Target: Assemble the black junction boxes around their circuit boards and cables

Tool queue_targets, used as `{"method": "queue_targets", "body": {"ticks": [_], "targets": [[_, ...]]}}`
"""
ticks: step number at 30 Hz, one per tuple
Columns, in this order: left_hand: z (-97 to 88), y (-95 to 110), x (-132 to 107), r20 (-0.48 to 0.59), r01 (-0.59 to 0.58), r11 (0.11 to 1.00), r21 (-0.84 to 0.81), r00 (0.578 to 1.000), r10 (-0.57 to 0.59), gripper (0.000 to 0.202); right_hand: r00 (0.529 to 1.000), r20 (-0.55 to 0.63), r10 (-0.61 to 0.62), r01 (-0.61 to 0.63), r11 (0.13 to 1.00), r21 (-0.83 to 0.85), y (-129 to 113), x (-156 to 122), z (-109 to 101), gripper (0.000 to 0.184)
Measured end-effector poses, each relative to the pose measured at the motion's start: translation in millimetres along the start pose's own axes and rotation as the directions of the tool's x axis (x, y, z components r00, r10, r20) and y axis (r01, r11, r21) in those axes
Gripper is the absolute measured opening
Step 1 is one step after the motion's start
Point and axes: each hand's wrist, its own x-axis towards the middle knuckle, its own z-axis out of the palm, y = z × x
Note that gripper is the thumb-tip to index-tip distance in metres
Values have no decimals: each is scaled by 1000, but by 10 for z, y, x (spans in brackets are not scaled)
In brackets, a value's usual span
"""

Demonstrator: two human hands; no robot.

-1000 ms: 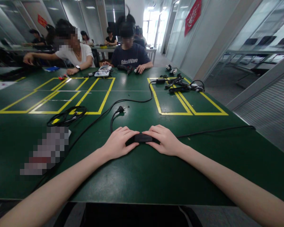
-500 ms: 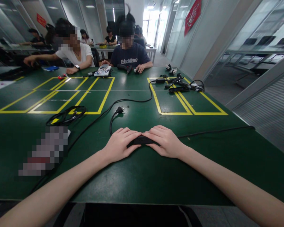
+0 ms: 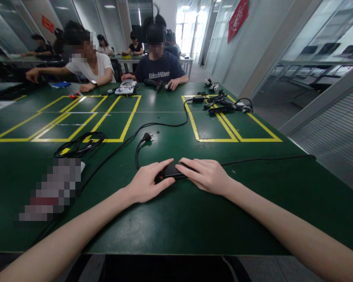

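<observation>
A black power adapter brick (image 3: 173, 171) lies on the green table (image 3: 176, 219) in front of me. My left hand (image 3: 147, 181) grips its left end, thumb on the near side and fingers over the top. My right hand (image 3: 207, 174) covers its right end with fingers laid across it. A thin black cable (image 3: 267, 159) runs from the brick to the right. Another black cord curls away to the left and ends in a plug (image 3: 147, 137) just beyond my hands.
A coiled black cable (image 3: 79, 144) lies to the left beside a pixelated patch. Yellow taped rectangles (image 3: 232, 129) mark the table. More adapters and cords (image 3: 226, 105) sit far right. Two people sit across the table with small devices (image 3: 126, 88).
The brick has been turned so its flat top shows more. My left fingers have stretched out over it, and both hands have shifted slightly.
</observation>
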Motion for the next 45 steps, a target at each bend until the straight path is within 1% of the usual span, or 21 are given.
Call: {"method": "queue_targets", "body": {"ticks": [1,3,6,8,10,12,15,17,19,21,25,29,31,35,39,42,45], "targets": [[-8,15,3,33,55,997,-49,998,-54,51,1000,-15,-19,18,1000,-16,3,-3,5,37],[-22,46,14,52,119,983,-142,992,-112,41,998,-42,-46,45,999,-28,10,-7,19,39],[-34,79,27,-1,124,962,-245,992,-128,35,998,-41,-42,42,999,-13,27,-9,41,38],[-34,90,24,-34,107,961,-256,992,-120,31,999,-15,-32,32,999,14,31,-6,50,40],[-28,93,10,-78,73,977,-202,993,-90,24,1000,12,-26,25,998,64,22,4,51,41],[-19,87,-7,-120,20,995,-102,992,-32,20,1000,20,3,-6,990,144,1,21,48,42],[-6,61,-18,-123,-64,998,20,990,66,19,996,0,86,-83,966,246,-37,46,53,46],[-1,39,-13,-117,-100,993,67,987,107,19,991,-30,129,-116,956,268,-56,53,67,41],[1,17,-3,-124,-102,991,89,986,112,24,988,-61,145,-123,954,275,-64,52,82,36],[1,-3,6,-139,-80,993,91,986,92,29,987,-76,144,-118,953,278,-61,51,88,35],[7,-38,14,-127,-59,992,114,989,73,24,990,-40,132,-118,961,250,-43,68,79,34],[21,-48,5,-101,-73,984,164,991,91,29,995,90,51,-70,972,222,-34,84,69,38],[28,-35,0,-99,-78,982,174,990,96,31,991,133,18,-42,982,184,-33,87,58,40],[27,15,-8,-102,-50,987,155,993,67,31,989,148,-13,-4,993,117,-29,98,14,45],[19,43,-8,-80,-15,996,87,997,22,30,985,167,-34,22,997,73,-37,124,-22,45],[22,38,5,-70,17,998,63,997,-13,33,980,195,-42,40,999,13,-46,149,-22,45],[20,36,20,-68,57,996,61,996,-53,36,978,199,-56,63,998,-25,-44,165,-11,46]]}}
